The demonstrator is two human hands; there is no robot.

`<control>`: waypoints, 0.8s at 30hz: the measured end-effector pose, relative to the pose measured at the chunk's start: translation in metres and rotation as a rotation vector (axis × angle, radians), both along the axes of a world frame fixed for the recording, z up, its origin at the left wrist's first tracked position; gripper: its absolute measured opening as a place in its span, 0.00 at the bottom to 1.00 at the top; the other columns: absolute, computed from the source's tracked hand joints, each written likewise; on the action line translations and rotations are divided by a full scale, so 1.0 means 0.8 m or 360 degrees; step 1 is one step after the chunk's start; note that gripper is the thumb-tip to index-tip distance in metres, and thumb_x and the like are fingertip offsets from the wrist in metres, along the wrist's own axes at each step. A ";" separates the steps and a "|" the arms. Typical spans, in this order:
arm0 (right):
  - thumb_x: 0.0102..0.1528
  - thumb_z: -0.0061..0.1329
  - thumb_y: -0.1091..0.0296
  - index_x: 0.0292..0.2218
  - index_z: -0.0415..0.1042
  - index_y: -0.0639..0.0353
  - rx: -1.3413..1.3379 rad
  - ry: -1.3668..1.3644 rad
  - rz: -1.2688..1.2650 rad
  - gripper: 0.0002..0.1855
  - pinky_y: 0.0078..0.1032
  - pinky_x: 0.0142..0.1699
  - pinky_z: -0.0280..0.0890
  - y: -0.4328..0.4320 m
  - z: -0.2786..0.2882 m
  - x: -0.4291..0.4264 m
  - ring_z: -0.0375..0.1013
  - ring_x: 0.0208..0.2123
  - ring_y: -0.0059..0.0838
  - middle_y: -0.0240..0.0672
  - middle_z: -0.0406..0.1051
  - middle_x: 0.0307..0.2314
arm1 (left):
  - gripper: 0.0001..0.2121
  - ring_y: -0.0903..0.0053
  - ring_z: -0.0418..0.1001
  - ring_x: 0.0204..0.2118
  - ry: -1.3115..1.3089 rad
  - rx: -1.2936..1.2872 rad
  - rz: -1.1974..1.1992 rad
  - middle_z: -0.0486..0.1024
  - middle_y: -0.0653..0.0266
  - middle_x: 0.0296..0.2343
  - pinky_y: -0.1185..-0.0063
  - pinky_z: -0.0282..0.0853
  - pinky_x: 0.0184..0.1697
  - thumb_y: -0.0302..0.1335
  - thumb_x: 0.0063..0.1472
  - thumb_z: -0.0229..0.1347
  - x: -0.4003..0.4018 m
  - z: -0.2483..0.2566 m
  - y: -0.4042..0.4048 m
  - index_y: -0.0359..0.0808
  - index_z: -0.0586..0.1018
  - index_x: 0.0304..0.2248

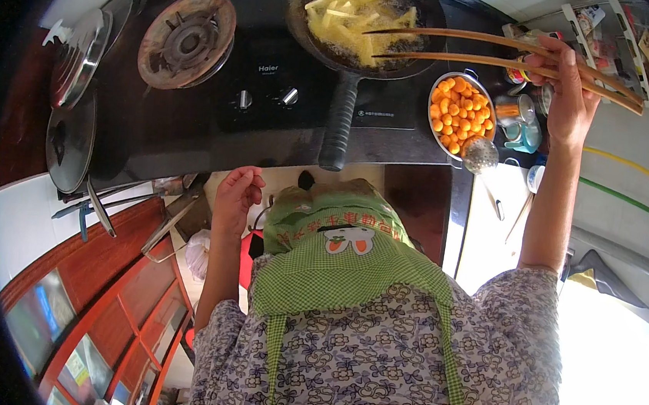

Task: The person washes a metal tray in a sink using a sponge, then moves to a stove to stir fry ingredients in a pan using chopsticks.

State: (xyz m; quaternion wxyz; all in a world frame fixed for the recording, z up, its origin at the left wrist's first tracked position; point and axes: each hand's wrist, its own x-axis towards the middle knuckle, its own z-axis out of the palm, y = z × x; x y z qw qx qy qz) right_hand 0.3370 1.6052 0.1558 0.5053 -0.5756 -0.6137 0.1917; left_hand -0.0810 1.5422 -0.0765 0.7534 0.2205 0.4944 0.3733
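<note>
My right hand grips a pair of long wooden cooking chopsticks near their thick ends. Their dark tips are spread apart over the right part of a black wok. Pale potato-like strips lie in bubbling oil inside it. The wok's ribbed black handle points towards me. My left hand hangs in front of the stove's edge with its fingers curled and nothing in it.
Right of the wok, a metal basin holds many orange balls, with a perforated skimmer on its rim. Jars crowd behind. On the left are a second gas burner and several pan lids. A red wooden cabinet stands below.
</note>
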 end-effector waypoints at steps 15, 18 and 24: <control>0.46 0.49 0.74 0.31 0.71 0.62 0.0069 -0.1058 0.0662 0.08 0.24 0.29 0.66 -0.001 -0.059 -0.060 0.70 0.25 0.34 0.37 0.69 0.24 | 0.10 0.83 0.64 0.18 0.0033 -0.0004 0.0051 0.70 0.66 0.21 0.86 0.59 0.21 0.29 0.58 0.45 0.013 0.006 0.005 0.31 0.71 0.34; 0.46 0.50 0.73 0.32 0.70 0.61 0.0126 -0.1102 0.0623 0.08 0.25 0.30 0.66 0.013 -0.075 -0.047 0.70 0.26 0.35 0.35 0.69 0.25 | 0.10 0.83 0.65 0.18 0.0119 -0.0023 0.0080 0.70 0.66 0.22 0.86 0.59 0.21 0.29 0.59 0.45 0.012 0.007 0.001 0.31 0.71 0.34; 0.47 0.47 0.78 0.32 0.70 0.64 0.0127 -0.0822 0.0630 0.07 0.21 0.28 0.64 0.055 -0.076 -0.004 0.68 0.23 0.31 0.39 0.69 0.24 | 0.08 0.85 0.65 0.18 0.0082 -0.0002 0.0194 0.71 0.65 0.22 0.88 0.60 0.21 0.27 0.57 0.46 0.021 0.013 -0.003 0.31 0.72 0.33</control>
